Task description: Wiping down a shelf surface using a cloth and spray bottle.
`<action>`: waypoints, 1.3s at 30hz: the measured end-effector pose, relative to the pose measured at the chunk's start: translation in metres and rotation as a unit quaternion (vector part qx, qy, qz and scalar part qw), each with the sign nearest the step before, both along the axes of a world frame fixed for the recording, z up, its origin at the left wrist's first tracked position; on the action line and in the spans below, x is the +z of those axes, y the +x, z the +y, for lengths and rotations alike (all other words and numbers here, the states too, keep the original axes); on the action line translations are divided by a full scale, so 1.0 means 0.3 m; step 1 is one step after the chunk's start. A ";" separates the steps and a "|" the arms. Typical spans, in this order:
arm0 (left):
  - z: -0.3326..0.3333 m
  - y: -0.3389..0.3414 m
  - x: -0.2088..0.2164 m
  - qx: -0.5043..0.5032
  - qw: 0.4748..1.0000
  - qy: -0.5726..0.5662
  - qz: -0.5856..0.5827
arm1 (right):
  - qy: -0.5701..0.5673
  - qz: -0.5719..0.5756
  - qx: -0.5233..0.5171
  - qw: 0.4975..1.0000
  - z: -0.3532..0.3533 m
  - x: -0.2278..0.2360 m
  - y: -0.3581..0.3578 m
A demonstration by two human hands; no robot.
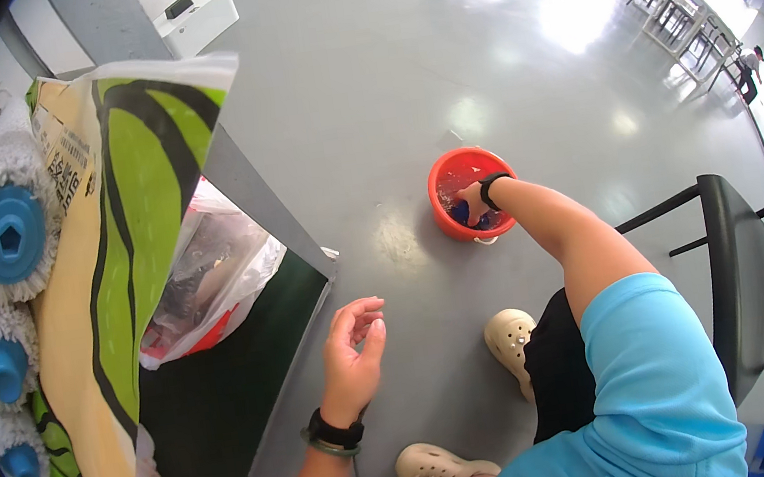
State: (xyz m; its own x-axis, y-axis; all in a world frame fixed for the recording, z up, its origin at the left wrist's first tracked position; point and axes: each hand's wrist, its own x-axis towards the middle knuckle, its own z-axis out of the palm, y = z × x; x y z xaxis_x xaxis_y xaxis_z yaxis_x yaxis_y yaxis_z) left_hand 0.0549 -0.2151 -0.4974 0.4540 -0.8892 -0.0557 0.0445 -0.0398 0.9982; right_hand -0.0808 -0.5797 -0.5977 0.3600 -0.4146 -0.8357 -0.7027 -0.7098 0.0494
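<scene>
A red bucket (446,222) stands on the floor ahead of me, its white handle piece low on the near side. My right hand (473,199) reaches down inside it, fingers closed around a dark blue cloth-like thing (462,213). The fingertips are partly hidden, and small pale bits show on the bucket's inner wall. My left hand (355,353) hangs in the air to the left of the bucket, palm turned inward. Its fingers are loosely bent, thumb apart, with nothing in them. Each wrist wears a black band.
At the left, white fluffy rollers with blue ends (10,234) lie beside a green and cream bag (111,303). Beneath is a clear plastic bag (222,269) by a grey post. A black chair (738,269) stands at my right. Farther off are tables, chairs and a person (749,72).
</scene>
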 end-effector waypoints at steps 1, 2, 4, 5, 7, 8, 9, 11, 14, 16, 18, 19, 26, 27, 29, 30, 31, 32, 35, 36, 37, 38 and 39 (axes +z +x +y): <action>0.003 -0.001 -0.005 -0.003 1.000 0.002 -0.011 | -0.004 -0.017 0.009 1.000 -0.005 -0.006 -0.005; 0.000 0.001 -0.006 -0.004 1.000 0.007 -0.009 | 0.008 -0.029 0.024 0.999 -0.017 -0.015 -0.015; -0.001 0.003 -0.015 0.003 1.000 0.013 -0.010 | 0.014 -0.042 0.032 0.999 -0.041 -0.055 -0.028; -0.002 0.005 -0.019 0.010 1.000 0.014 -0.012 | 0.014 -0.053 0.028 0.998 -0.050 -0.081 -0.040; 0.007 0.001 -0.024 0.021 0.999 0.024 -0.015 | -0.008 -0.074 0.019 0.997 -0.061 -0.136 -0.057; 0.020 -0.006 -0.026 0.023 0.999 0.027 -0.024 | -0.028 -0.078 0.013 0.996 -0.060 -0.162 -0.063; 0.027 -0.008 -0.019 0.026 0.999 0.040 -0.026 | -0.016 -0.080 0.048 0.995 -0.062 -0.182 -0.059; 0.044 -0.016 -0.007 0.028 0.995 0.062 -0.067 | 0.038 -0.033 0.085 0.995 -0.072 -0.202 -0.042; 0.046 -0.024 0.016 0.022 0.992 0.067 -0.109 | 0.013 -0.054 0.085 0.995 -0.090 -0.184 -0.004; -0.019 0.050 0.020 0.034 0.991 0.022 -0.127 | -0.103 -0.066 0.004 0.992 -0.144 -0.138 0.083; -0.072 0.086 0.015 0.081 0.995 0.012 -0.052 | -0.092 -0.085 0.002 0.992 -0.148 -0.114 0.117; -0.089 0.096 0.013 0.105 0.994 0.006 -0.009 | -0.072 -0.064 0.018 0.995 -0.148 -0.107 0.136; -0.242 0.092 -0.036 0.043 0.998 -0.003 0.055 | -0.194 -0.241 -0.053 0.949 -0.184 -0.081 0.081; -0.258 0.084 -0.043 0.034 0.997 -0.010 0.065 | -0.185 -0.310 -0.045 0.932 -0.203 -0.065 0.058; -0.276 0.064 -0.054 0.022 0.995 -0.016 0.094 | -0.160 -0.330 -0.080 0.927 -0.230 -0.031 0.018; -0.276 0.053 -0.057 0.021 0.995 -0.005 0.094 | -0.130 -0.311 -0.108 0.935 -0.240 -0.013 0.005; -0.272 0.044 -0.060 0.022 0.995 -0.001 0.097 | -0.103 -0.320 -0.131 0.933 -0.244 0.002 -0.005; -0.264 0.034 -0.059 0.024 0.994 0.004 0.103 | -0.089 -0.318 -0.171 0.928 -0.246 0.014 -0.011; -0.207 0.026 -0.044 0.028 0.995 0.016 0.097 | -0.056 -0.406 -0.275 0.870 -0.238 0.020 0.000; -0.185 0.031 -0.036 0.037 0.995 0.014 0.095 | -0.023 -0.422 -0.291 0.858 -0.239 0.015 0.008; -0.159 0.037 -0.029 0.049 0.994 0.015 0.095 | 0.014 -0.428 -0.305 0.851 -0.235 0.000 0.015; -0.134 0.043 -0.021 0.061 0.993 0.017 0.100 | 0.027 -0.420 -0.328 0.846 -0.238 -0.013 0.024; -0.115 0.051 -0.015 0.074 0.992 0.020 0.096 | 0.057 -0.439 -0.342 0.829 -0.237 -0.033 0.029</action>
